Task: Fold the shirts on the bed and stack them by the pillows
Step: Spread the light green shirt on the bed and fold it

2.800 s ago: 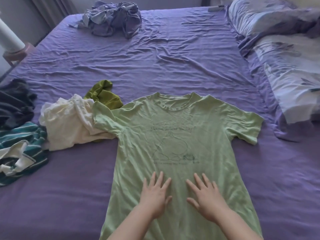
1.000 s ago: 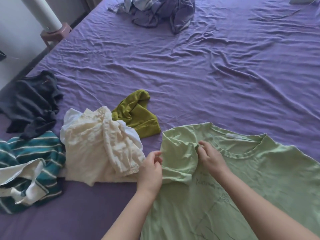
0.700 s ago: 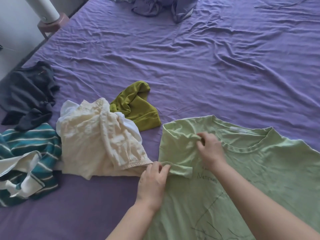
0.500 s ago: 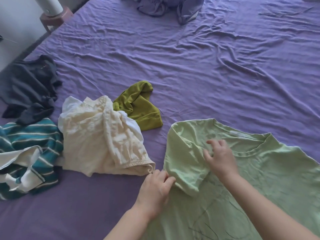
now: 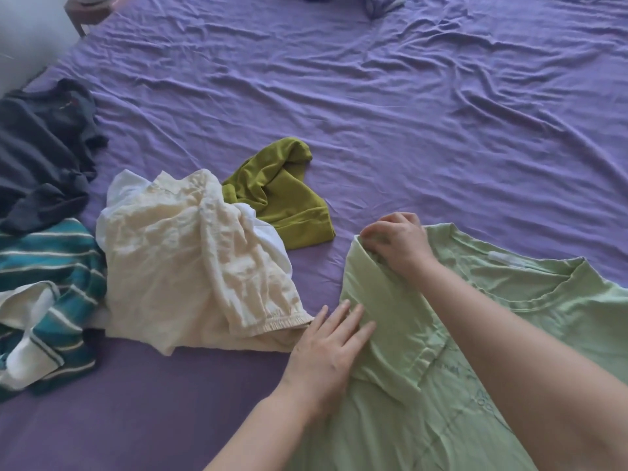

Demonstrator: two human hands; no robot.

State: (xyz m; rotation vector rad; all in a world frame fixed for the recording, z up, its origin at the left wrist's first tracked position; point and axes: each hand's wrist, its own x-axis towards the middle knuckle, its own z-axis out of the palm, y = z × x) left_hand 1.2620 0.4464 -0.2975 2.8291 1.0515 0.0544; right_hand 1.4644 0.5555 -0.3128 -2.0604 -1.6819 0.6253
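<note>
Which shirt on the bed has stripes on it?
The teal striped shirt at the left edge, crumpled beside the cream shirt. It alone has white stripes; the dark navy, olive and light green shirts are plain-coloured.

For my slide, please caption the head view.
Both hands, left and right, fold the light green shirt sleeve inward.

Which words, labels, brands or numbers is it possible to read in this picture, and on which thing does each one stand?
Nothing can be read with certainty.
Dark printed lettering on the light green shirt, beside the folded sleeve: blurred and partly hidden by the right arm, not readable.
White neck label inside the collar: no text visible.
Small reddish mark on the dark grey shirt: too small to read.
</note>
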